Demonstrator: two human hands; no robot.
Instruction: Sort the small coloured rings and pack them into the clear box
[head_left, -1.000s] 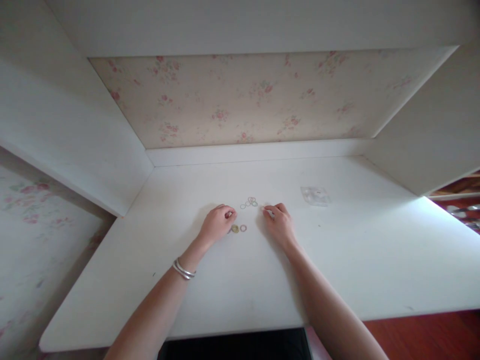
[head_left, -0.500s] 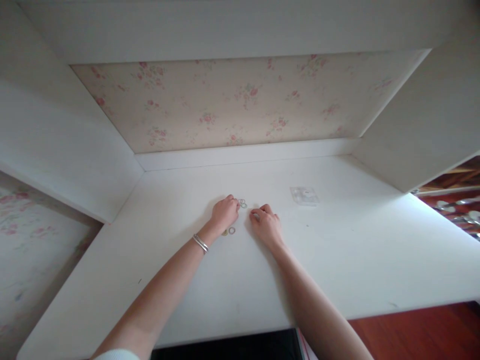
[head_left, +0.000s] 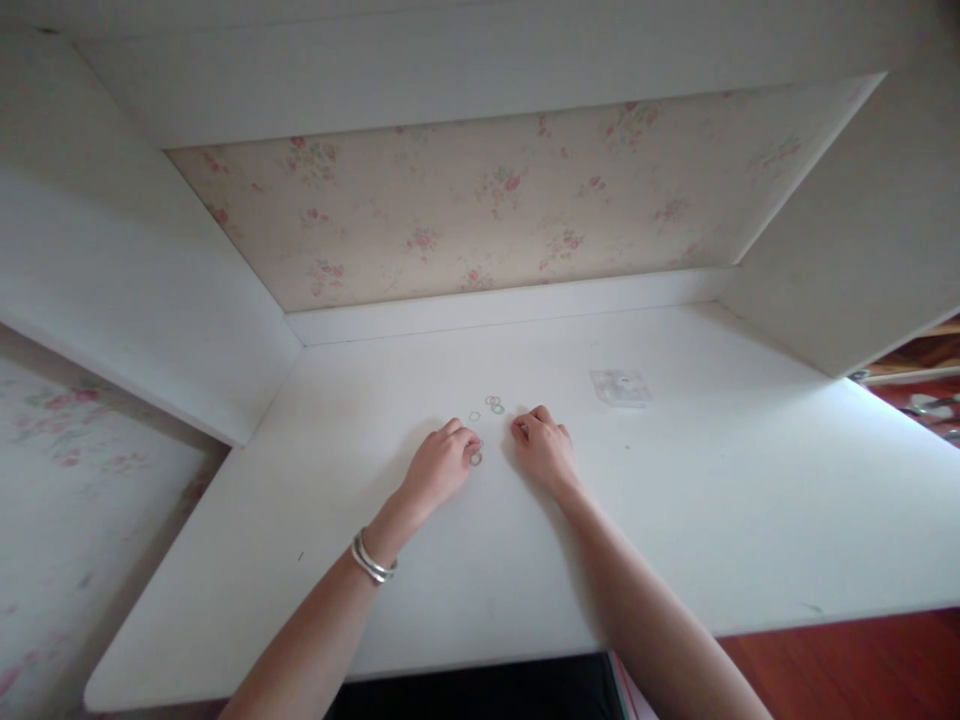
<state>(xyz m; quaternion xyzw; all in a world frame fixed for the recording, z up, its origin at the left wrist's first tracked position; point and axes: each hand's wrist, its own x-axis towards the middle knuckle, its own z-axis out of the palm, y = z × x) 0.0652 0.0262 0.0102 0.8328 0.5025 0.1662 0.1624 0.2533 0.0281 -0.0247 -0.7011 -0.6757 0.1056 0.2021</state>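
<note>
My left hand (head_left: 441, 462) rests on the white table with thumb and fingertips pinched; a thin ring (head_left: 479, 443) shows at its fingertips. Right below those fingertips lies a thicker ring (head_left: 476, 460), partly covered by the hand. A single thin ring (head_left: 474, 416) lies just beyond the left fingers. Further back is a small cluster of thin rings (head_left: 495, 405), some overlapping. To the right of the cluster, my right hand (head_left: 546, 448) sits with its fingers curled and pinched; what they hold, if anything, is too small to make out.
A clear plastic bag (head_left: 621, 388) lies on the white tabletop (head_left: 712, 500) at the back right. White side panels and a low back ledge (head_left: 510, 303) enclose the table. Its front edge runs close to my body.
My left hand reached to the ring cluster, then drew back toward me with a thin ring. One ring now lies apart from the cluster. My right hand stayed nearly in place.
</note>
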